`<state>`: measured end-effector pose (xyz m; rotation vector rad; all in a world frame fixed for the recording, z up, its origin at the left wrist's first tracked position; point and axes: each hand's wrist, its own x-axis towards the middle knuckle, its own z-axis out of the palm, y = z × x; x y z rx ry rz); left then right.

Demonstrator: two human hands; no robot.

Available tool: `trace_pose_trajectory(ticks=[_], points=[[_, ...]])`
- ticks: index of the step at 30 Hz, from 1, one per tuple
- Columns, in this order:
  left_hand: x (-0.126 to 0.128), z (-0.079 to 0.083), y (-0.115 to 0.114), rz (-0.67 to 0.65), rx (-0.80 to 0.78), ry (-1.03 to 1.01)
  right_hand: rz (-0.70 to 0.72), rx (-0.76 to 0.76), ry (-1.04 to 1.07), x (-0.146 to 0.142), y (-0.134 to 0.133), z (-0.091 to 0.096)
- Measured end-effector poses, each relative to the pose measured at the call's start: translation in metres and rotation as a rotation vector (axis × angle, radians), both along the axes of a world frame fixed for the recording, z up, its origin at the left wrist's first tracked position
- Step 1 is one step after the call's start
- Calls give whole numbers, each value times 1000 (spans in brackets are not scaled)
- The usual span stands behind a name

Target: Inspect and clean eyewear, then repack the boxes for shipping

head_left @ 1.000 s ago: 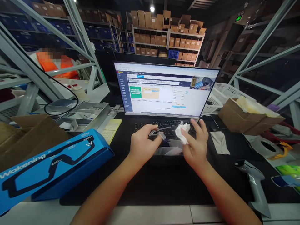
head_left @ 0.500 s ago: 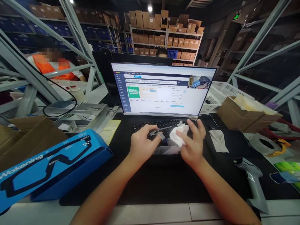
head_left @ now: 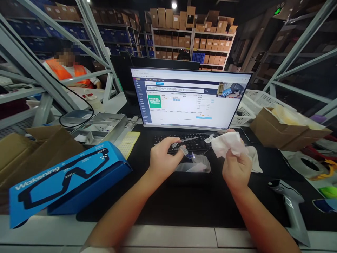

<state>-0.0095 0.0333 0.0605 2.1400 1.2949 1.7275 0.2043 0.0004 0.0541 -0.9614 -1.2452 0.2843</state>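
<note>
My left hand [head_left: 164,154] pinches what looks like a pair of clear-framed glasses [head_left: 191,139] between thumb and fingers, over the keyboard. One thin see-through arm points right; the fingers hide part of it. My right hand [head_left: 235,170] is closed on a crumpled white tissue [head_left: 228,143], held up beside the far end of that arm. Whether the tissue touches it I cannot tell. Below and between the hands lies a clear plastic wrapper [head_left: 196,166] on the black desk mat [head_left: 195,203].
At left, a blue printed box [head_left: 71,182] leans by an open brown carton [head_left: 39,154]. A monitor [head_left: 184,102] stands behind the keyboard [head_left: 202,143]. On the right are a barcode scanner [head_left: 292,207], tape roll [head_left: 305,165], another white cloth [head_left: 255,160] and a carton [head_left: 279,130]. A co-worker [head_left: 70,70] sits far left.
My right hand has moved right, away from the left hand, with the tissue now raised and more spread out. The left hand keeps its grip. The view has shifted slightly.
</note>
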Motion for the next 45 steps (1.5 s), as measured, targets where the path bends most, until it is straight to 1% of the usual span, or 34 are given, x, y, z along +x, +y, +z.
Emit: trace_pose_trajectory(ticks=[3, 4, 6, 8, 11, 13, 15, 17, 19, 21, 23, 25, 29, 32, 35, 39, 45], points=[[0, 1, -1, -1, -2, -9, 31, 31, -44, 0, -2, 2], [0, 1, 0, -9, -9, -33, 16, 31, -40, 1, -2, 2], [-1, 1, 4, -68, -49, -160, -34, 17, 30, 5, 1, 1], [-2, 1, 10, -200, -140, -398, -79, 18, 179, 11, 6, 2], [-2, 1, 19, -466, -351, -813, -105, 55, 440, 20, 13, 8], [0, 1, 20, -653, -503, -981, -95, 86, 542, 24, 16, 17], [4, 0, 16, -848, -646, -1051, -75, 115, 573, 28, 15, 25], [9, -3, 9, -1018, -756, -1070, -73, 135, 567, 32, 13, 32], [14, -5, 1, -1149, -854, -1082, -84, 145, 552, 36, 11, 37], [18, -7, -6, -1238, -939, -1087, -92, 170, 520, 38, 10, 39], [22, -8, -11, -1293, -1007, -1078, -85, 198, 482, 40, 9, 39], [24, -10, -15, -1324, -1043, -1055, -84, 206, 463, 41, 9, 39], [26, -11, -18, -1343, -1073, -1023, -98, 186, 466, 44, 10, 39], [26, -10, -19, -1375, -1094, -1022, -73, 189, 447, 46, 10, 38], [26, -9, -21, -1405, -1099, -1017, -54, 190, 441, 48, 11, 37], [26, -7, -21, -1440, -1065, -1021, -72, 195, 455, 50, 11, 36], [23, -14, -20, -1431, -1066, -945, -98, 156, 460, 49, 7, 40]])
